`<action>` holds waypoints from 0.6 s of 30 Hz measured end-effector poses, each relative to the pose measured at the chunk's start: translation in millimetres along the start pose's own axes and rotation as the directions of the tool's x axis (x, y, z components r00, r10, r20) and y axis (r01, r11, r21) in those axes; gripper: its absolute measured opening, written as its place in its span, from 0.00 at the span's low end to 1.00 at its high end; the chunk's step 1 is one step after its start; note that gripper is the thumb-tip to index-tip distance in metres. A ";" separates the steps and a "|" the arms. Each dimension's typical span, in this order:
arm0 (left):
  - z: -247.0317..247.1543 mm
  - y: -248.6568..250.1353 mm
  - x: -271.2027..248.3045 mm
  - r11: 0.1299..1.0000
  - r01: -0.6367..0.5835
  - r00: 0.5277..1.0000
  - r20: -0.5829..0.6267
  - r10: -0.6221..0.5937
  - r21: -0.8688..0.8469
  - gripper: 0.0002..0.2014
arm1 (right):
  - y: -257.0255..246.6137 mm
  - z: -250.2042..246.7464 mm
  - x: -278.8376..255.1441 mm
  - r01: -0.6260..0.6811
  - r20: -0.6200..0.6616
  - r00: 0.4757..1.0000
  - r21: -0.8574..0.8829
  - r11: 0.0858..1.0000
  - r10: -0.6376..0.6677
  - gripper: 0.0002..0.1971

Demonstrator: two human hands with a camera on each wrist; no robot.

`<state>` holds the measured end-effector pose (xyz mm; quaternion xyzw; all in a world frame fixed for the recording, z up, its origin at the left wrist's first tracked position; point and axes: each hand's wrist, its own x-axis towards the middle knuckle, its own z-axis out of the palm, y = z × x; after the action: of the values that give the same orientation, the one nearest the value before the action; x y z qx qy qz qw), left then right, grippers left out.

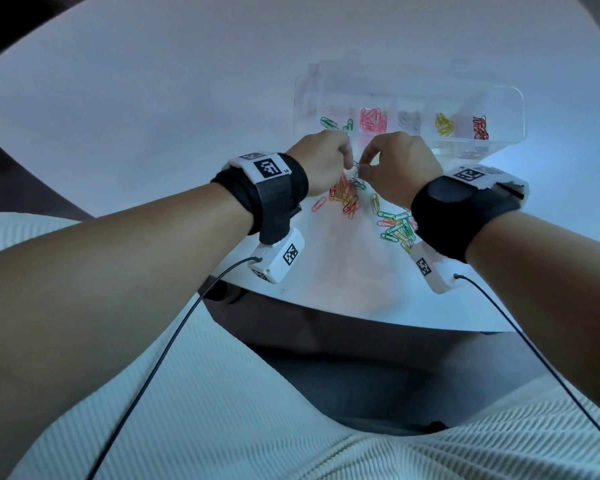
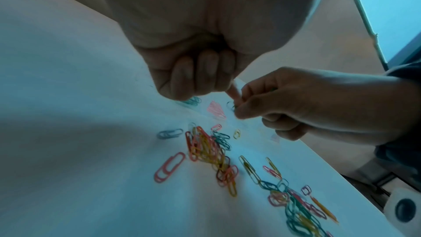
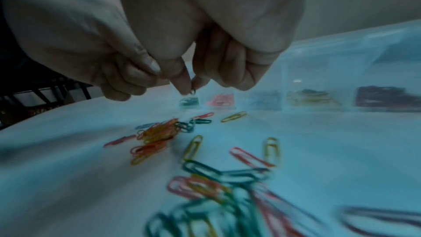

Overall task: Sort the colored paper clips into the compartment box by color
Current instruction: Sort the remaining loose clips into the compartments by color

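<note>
Over the white table point(image 1: 153, 116) my two hands meet fingertip to fingertip. My left hand point(image 1: 347, 158) has its fingers curled and pinches one end of a small dark paper clip point(image 1: 356, 164). My right hand point(image 1: 363, 169) pinches the same clip point(image 3: 193, 91) between thumb and forefinger. Just beyond them stands the clear compartment box point(image 1: 513, 98), with green clips point(image 1: 329, 123), pink clips point(image 1: 373, 119), pale clips point(image 1: 408, 119), yellow clips point(image 1: 444, 124) and dark red clips point(image 1: 480, 128) in separate compartments. Loose mixed clips lie below the hands in one pile point(image 1: 345, 197) and a second pile point(image 1: 397, 230).
The box's open clear lid point(image 1: 378, 81) lies behind the compartments. The table's near edge point(image 1: 326, 306) curves just behind my wrists, with my lap below it. Wrist-camera cables point(image 1: 174, 334) trail down from both wrists.
</note>
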<state>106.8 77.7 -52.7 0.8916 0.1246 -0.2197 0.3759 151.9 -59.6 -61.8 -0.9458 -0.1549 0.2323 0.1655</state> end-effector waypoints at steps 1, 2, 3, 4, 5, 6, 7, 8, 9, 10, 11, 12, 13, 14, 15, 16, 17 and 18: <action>2.2 1.2 -0.5 1.000 -0.025 1.000 0.009 0.025 -0.009 0.17 | 5.9 -3.7 -5.6 0.005 -0.005 1.000 0.037 0.999 -0.005 0.03; 5.2 2.6 -0.9 0.999 -0.044 0.999 0.018 0.044 -0.006 0.17 | 13.3 -8.1 -11.8 0.003 -0.002 1.000 0.076 0.997 -0.003 0.04; 8.1 4.1 -1.2 0.998 -0.057 0.998 0.022 0.057 -0.001 0.17 | 21.5 -12.8 -18.2 -0.008 0.005 1.000 0.111 0.994 0.007 0.06; 10.9 5.2 -1.8 0.998 -0.062 0.998 0.019 0.061 0.014 0.16 | 30.6 -17.0 -24.6 -0.020 0.010 1.000 0.133 0.991 0.019 0.08; 13.5 5.6 -2.1 0.997 -0.068 0.998 0.007 0.068 0.040 0.13 | 39.5 -20.9 -31.2 -0.026 0.013 1.000 0.144 0.989 0.024 0.09; 16.0 5.3 -2.9 0.994 -0.071 0.997 -0.010 0.072 0.086 0.11 | 48.0 -23.7 -37.6 -0.035 0.024 0.999 0.148 0.988 0.031 0.10; 18.9 4.1 -3.1 0.987 -0.073 0.997 -0.022 0.077 0.142 0.08 | 55.5 -25.2 -43.9 -0.049 0.041 0.998 0.155 0.987 0.043 0.11; 22.3 2.2 -2.5 0.977 -0.073 0.996 -0.027 0.080 0.202 0.08 | 61.6 -25.7 -49.7 -0.066 0.064 0.996 0.160 0.985 0.057 0.13; 25.7 0.0 -1.6 0.964 -0.070 0.996 -0.031 0.081 0.255 0.10 | 67.0 -24.9 -54.5 -0.079 0.089 0.994 0.161 0.984 0.065 0.16; 29.2 -1.8 -0.9 0.952 -0.061 0.997 -0.031 0.074 0.301 0.11 | 71.7 -23.1 -58.8 -0.083 0.115 0.991 0.155 0.984 0.065 0.19; 31.9 -3.6 -0.1 0.941 -0.058 0.997 -0.038 0.074 0.334 0.12 | 75.8 -20.3 -62.3 -0.080 0.139 0.989 0.146 0.986 0.060 0.21; 33.4 -4.5 0.3 0.932 -0.054 0.996 -0.046 0.076 0.358 0.13 | 79.2 -17.3 -65.2 -0.073 0.157 0.986 0.134 0.988 0.051 0.22; 34.1 -6.0 0.7 0.925 -0.054 0.995 -0.055 0.081 0.375 0.13 | 81.3 -14.0 -67.8 -0.066 0.172 0.984 0.124 0.990 0.044 0.22; 33.5 -7.1 0.8 0.922 -0.053 0.995 -0.063 0.083 0.384 0.13 | 82.9 -10.5 -70.0 -0.063 0.187 0.982 0.117 0.991 0.041 0.22; 32.8 -8.5 1.4 0.922 -0.052 0.994 -0.072 0.086 0.383 0.12 | 83.9 -7.1 -72.1 -0.059 0.200 0.979 0.112 0.992 0.036 0.21; 31.1 -9.2 1.7 0.923 -0.049 0.993 -0.077 0.085 0.381 0.12 | 84.2 -4.1 -74.1 -0.053 0.208 0.978 0.108 0.993 0.029 0.21; 30.0 -9.6 2.6 0.922 -0.054 0.993 -0.077 0.090 0.384 0.11 | 84.3 -1.3 -75.4 -0.041 0.211 0.977 0.106 0.994 0.018 0.20; 29.2 -9.8 3.6 0.917 -0.062 0.993 -0.065 0.095 0.394 0.10 | 84.1 1.1 -76.3 -0.030 0.211 0.977 0.107 0.994 0.007 0.20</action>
<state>97.4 63.4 -78.6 0.9613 0.0580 -0.1878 0.1932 105.1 -163.1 -65.4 -0.9069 -0.1498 0.3407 0.1976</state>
